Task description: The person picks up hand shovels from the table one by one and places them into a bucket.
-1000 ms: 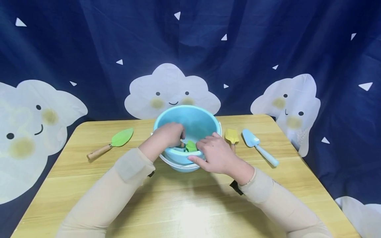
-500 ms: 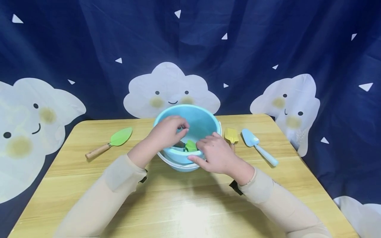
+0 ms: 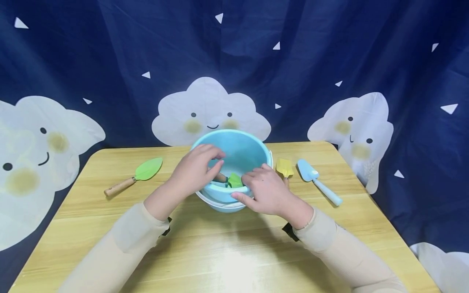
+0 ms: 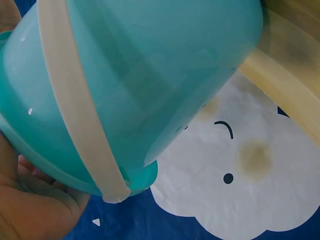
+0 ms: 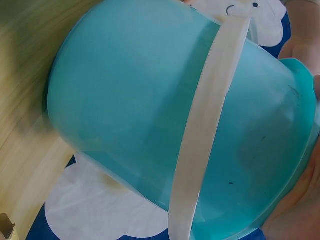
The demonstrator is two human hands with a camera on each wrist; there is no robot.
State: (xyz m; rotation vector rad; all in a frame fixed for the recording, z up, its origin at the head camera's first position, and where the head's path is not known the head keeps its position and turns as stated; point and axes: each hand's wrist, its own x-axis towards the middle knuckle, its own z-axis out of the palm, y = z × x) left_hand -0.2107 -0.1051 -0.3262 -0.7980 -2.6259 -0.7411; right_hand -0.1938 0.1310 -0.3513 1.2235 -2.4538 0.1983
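Observation:
A light-blue bucket (image 3: 242,152) stands upright near the middle of the table, its white handle (image 4: 80,105) hanging down along the near side. My right hand (image 3: 266,189) grips the bucket's near right rim, thumb outside and fingers over the edge. Over the left rim is my left hand (image 3: 194,171), fingers loosely bent with a gap to the thumb and nothing held. Inside the bucket lie a green tool head (image 3: 235,180) and a wooden handle (image 3: 221,178); the rest of the contents is hidden by the near wall and hands.
Left of the bucket lies a green leaf-shaped trowel (image 3: 148,169) with a wooden handle. To its right are a small yellow shovel (image 3: 285,167), its handle partly hidden by my right hand, and a light-blue trowel (image 3: 318,181). A dark-blue cloud-print curtain (image 3: 242,53) hangs behind the table (image 3: 234,240).
My left hand has come up out of the bucket and drawn back to the left, its fingers loosening. The right hand stays on the rim, and the bucket has not moved.

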